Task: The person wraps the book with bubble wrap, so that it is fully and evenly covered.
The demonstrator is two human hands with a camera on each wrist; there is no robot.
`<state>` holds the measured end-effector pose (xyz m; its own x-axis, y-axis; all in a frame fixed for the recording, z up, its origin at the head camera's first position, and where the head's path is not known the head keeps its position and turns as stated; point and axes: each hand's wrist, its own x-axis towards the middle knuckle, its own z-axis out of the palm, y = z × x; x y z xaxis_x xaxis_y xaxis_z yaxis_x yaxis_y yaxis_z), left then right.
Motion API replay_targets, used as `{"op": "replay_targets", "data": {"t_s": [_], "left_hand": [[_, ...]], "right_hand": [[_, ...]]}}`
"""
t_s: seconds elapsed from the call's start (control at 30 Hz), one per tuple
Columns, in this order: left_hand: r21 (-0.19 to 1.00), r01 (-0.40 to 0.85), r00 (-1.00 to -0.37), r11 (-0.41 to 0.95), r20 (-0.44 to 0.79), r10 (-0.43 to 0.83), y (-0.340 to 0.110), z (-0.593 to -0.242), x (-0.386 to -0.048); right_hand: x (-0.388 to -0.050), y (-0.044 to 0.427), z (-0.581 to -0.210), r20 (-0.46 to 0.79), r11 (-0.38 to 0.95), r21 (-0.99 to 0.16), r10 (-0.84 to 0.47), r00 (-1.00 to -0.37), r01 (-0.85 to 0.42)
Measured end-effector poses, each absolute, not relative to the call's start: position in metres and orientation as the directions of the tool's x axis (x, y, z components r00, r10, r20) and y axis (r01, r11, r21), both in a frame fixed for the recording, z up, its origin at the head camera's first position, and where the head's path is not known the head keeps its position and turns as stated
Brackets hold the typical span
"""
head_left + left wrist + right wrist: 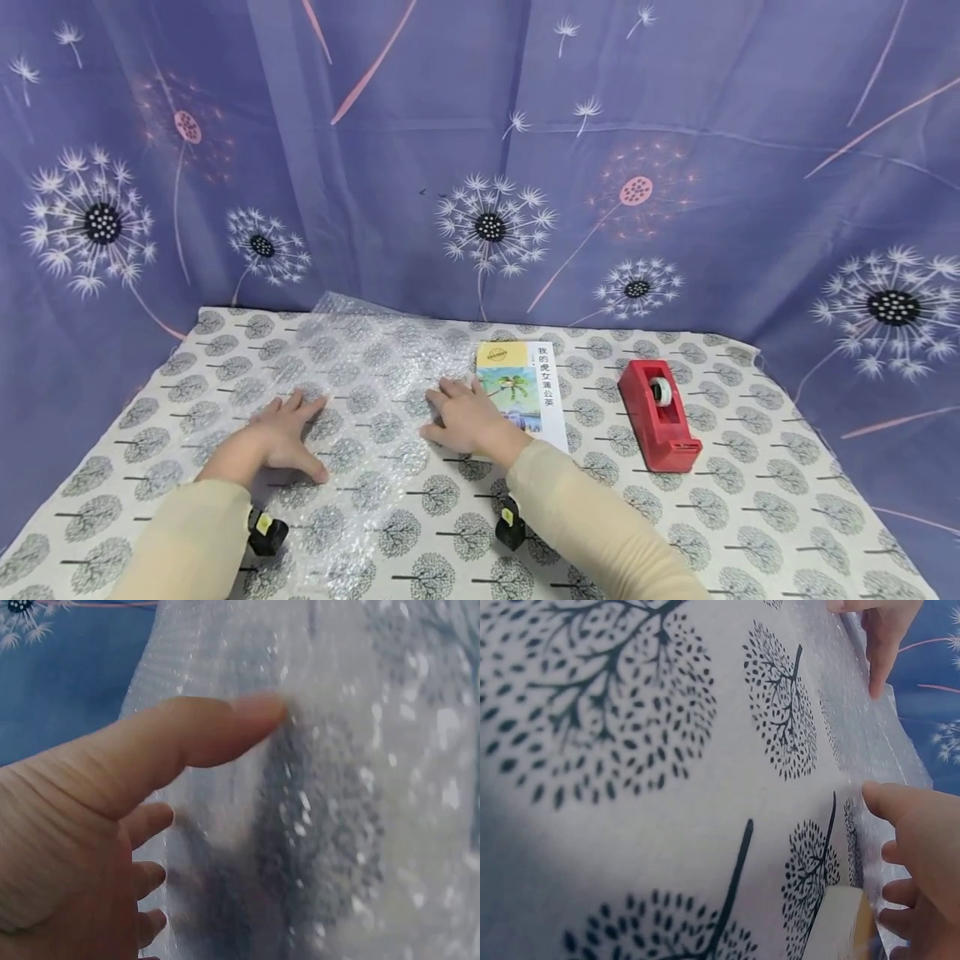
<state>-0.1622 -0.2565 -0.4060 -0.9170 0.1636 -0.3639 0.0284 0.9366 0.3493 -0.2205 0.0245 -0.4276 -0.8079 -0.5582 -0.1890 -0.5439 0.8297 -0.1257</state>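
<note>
A clear sheet of bubble wrap point(367, 417) lies spread over the left half of the table. My left hand point(281, 437) rests on it with fingers and thumb spread; in the left wrist view the thumb of that hand point(82, 825) reaches across the bubbles. My right hand point(472, 421) touches the sheet's right side, fingers extended, its wrist over the lower left part of a book point(555, 400) with a yellow and blue-green cover. In the right wrist view, the right hand point(922, 862) is beside a corner of the book point(836, 926).
A red tape dispenser point(652, 417) with a roll of tape stands right of the book. The table wears a white cloth point(720, 533) printed with trees. Behind it hangs a purple curtain point(405, 167) with dandelions.
</note>
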Motion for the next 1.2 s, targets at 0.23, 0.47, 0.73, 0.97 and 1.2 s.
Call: {"op": "replay_targets", "data": {"t_s": [0.23,0.47,0.73,0.97,1.2], "left_hand": [[0.394,0.043,-0.931,0.918,-0.318,0.180,-0.241,-0.403,-0.166],[0.430,0.119,-0.958,0.895,-0.186,0.217,-0.227,-0.405,-0.176],[0.472,0.175,-0.965,0.864,-0.091,0.245,-0.214,-0.411,-0.182],[0.515,0.192,-0.966,0.835,-0.051,0.253,-0.201,-0.414,-0.187],[0.525,0.214,-0.963,0.823,-0.025,0.267,-0.185,-0.417,-0.186]], "right_hand": [[-0.219,0.032,-0.428,-0.122,0.809,-0.169,-0.584,-0.802,-0.564],[-0.218,0.039,-0.425,-0.061,0.796,-0.184,-0.595,-0.801,-0.577],[-0.216,0.050,-0.426,0.019,0.776,-0.261,-0.591,-0.807,-0.574],[-0.213,0.060,-0.423,0.045,0.767,-0.377,-0.544,-0.838,-0.519],[-0.208,0.072,-0.424,0.043,0.767,-0.422,-0.515,-0.856,-0.483]]}}
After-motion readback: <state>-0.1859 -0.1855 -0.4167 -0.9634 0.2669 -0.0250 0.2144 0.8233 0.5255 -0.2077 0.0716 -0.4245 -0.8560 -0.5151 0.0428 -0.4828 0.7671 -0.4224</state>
